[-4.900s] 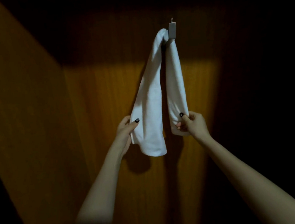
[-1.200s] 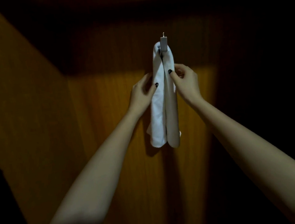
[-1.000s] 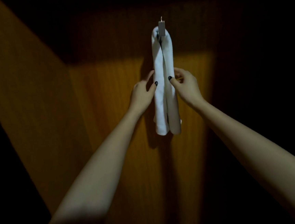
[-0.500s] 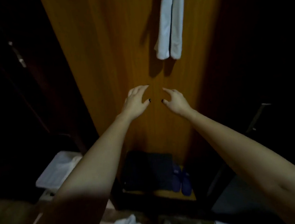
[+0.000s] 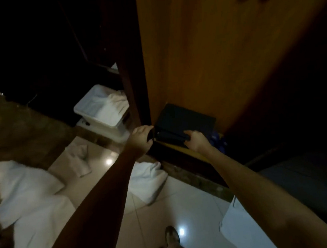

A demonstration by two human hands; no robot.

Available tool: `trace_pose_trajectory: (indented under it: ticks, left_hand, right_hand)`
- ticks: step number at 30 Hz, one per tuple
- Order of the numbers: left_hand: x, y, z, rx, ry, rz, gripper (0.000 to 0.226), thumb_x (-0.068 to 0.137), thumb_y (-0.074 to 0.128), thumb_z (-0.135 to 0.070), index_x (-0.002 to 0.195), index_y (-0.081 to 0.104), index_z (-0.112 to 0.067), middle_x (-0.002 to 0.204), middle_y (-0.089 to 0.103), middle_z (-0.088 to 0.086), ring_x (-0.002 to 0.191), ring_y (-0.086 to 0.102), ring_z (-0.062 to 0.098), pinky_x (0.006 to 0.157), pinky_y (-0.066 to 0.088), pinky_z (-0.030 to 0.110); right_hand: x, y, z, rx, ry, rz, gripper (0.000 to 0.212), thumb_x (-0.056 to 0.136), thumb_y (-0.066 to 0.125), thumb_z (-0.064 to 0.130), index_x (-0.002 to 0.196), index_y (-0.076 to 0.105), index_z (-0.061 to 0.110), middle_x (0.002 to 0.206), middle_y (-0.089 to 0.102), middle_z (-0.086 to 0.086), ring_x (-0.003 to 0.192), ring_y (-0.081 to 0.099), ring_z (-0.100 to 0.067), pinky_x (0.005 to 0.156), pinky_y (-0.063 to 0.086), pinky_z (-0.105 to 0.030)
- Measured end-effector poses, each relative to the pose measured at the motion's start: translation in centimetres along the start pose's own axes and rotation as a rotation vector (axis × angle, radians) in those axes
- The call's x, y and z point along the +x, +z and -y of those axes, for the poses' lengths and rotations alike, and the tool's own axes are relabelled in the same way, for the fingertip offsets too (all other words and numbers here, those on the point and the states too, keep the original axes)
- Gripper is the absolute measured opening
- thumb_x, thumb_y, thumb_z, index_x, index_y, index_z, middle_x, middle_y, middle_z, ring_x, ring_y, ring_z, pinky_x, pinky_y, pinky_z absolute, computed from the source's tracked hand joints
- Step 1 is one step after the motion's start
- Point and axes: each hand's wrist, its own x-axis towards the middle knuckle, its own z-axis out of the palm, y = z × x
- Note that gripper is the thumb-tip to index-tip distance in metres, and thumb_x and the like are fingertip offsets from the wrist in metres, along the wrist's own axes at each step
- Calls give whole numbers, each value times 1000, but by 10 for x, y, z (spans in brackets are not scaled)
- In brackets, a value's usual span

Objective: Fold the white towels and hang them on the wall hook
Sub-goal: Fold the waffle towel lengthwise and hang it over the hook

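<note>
Orange-brown wooden panelling (image 5: 201,51) is seen rising at the upper right, and at its foot a dark, flat-topped rectangular box (image 5: 186,120) is set on a low ledge. Both bare arms are stretched down toward that box. The left hand (image 5: 141,138) is held at the box's near left corner, back upward, its fingers loosely bent and nothing gripped between them. The right hand (image 5: 196,140) is held at the box's front edge, fingers likewise slack and curled round nothing. Whether either hand is touching the box cannot be told — the picture is dim and smeared there. Just right of the right hand a pair of blue slippers (image 5: 218,140) is partly seen.

White towels are found low in the view. One crumpled white towel (image 5: 79,161) is laid on the glossy pale tiled floor (image 5: 185,201), left of the left forearm. A second rumpled white towel (image 5: 150,181) is laid between the two forearms, near the ledge. A heap of white cloth (image 5: 113,104) is held in a white rectangular plastic basket (image 5: 99,124), which is placed beside a dark wooden post (image 5: 129,87) — to the left of the panelling. A large spread of white fabric (image 5: 26,195) is seen at the far left; whether it is towel or bedding cannot be told. A shod foot (image 5: 171,237) is seen at the bottom edge.
</note>
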Motion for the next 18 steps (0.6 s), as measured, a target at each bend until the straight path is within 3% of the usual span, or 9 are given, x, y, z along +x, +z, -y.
trace_pose_trajectory:
  ticks: [3, 5, 10, 14, 18]
  left_hand:
    - [-18, 56, 52, -56, -55, -34, 43, 86, 63, -7, 128, 55, -4, 128, 57, 18, 120, 51, 35, 98, 40, 37]
    - [-29, 99, 83, -71, -157, -11, 47, 89, 63, -16, 133, 51, -8, 134, 53, 15, 126, 45, 33, 101, 39, 39]
    - [-40, 232, 156, -127, -236, 76, 54, 89, 64, -28, 137, 48, -10, 136, 52, 12, 127, 45, 30, 105, 35, 37]
    - [-38, 346, 215, -83, -266, 175, 56, 91, 60, -36, 140, 44, -14, 140, 49, 8, 131, 41, 27, 103, 34, 35]
    - [-12, 440, 271, -97, -277, 191, 55, 91, 60, -35, 140, 44, -15, 142, 46, 7, 133, 36, 26, 104, 34, 38]
  right_hand:
    - [28, 68, -17, 8, -42, 54, 33, 97, 52, 13, 128, 57, 4, 124, 60, -22, 111, 56, -41, 88, 46, -41]
    - [47, 119, -33, 24, -41, 86, 32, 96, 53, 17, 122, 61, 2, 121, 63, -23, 111, 57, -41, 85, 43, -33]
    - [98, 243, -98, 25, 17, 222, 42, 97, 52, 19, 138, 49, 10, 140, 52, -14, 128, 48, -31, 106, 37, -34]
    - [141, 337, -161, 11, -7, 165, 44, 99, 52, 18, 141, 45, 8, 145, 47, -11, 134, 42, -24, 103, 21, -15]
    - [197, 415, -217, 77, 40, 168, 51, 97, 56, 16, 144, 40, 4, 149, 41, -12, 138, 37, -24, 114, 24, -27]
